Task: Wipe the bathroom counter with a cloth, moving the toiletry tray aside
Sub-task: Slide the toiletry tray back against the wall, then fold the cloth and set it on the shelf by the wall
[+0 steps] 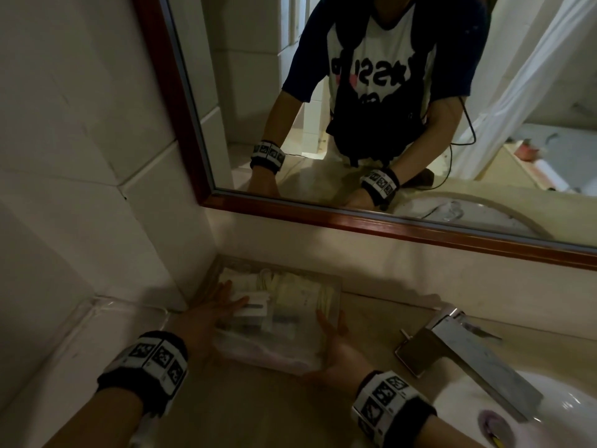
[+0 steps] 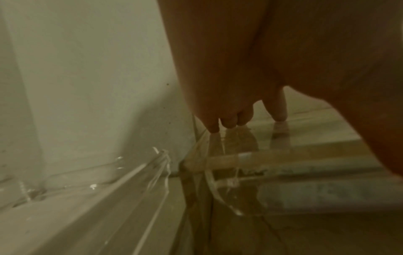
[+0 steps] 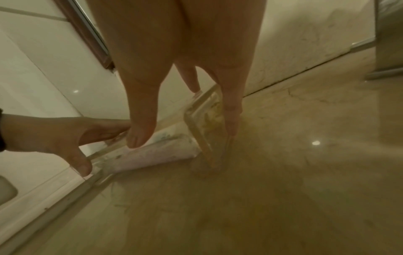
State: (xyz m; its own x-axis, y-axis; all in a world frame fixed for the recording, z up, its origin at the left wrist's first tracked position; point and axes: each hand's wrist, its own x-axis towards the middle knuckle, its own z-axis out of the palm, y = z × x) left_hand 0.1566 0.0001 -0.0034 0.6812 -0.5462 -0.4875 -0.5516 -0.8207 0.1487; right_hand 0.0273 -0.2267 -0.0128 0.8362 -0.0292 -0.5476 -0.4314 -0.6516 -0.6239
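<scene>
A clear toiletry tray (image 1: 337,295) sits on the beige counter (image 1: 258,409), pushed into the corner under the mirror. It holds packets, small bottles and a pale roll (image 3: 157,151) along its near side. My left hand (image 1: 223,302) lies against the tray's left end, fingers straight and fingertips on the rim (image 2: 218,195). My right hand (image 1: 329,341) is at the right end, thumb on the near rim and straight fingers down the right side (image 3: 197,138). A pale purple thing (image 1: 494,425), maybe the cloth, lies in the basin.
The tiled wall (image 1: 80,189) is tight against the tray's left side, and the mirror frame (image 1: 387,227) runs just above the backsplash. A chrome faucet (image 1: 468,354) and the white basin (image 1: 565,409) stand to the right. Bare counter lies between tray and faucet.
</scene>
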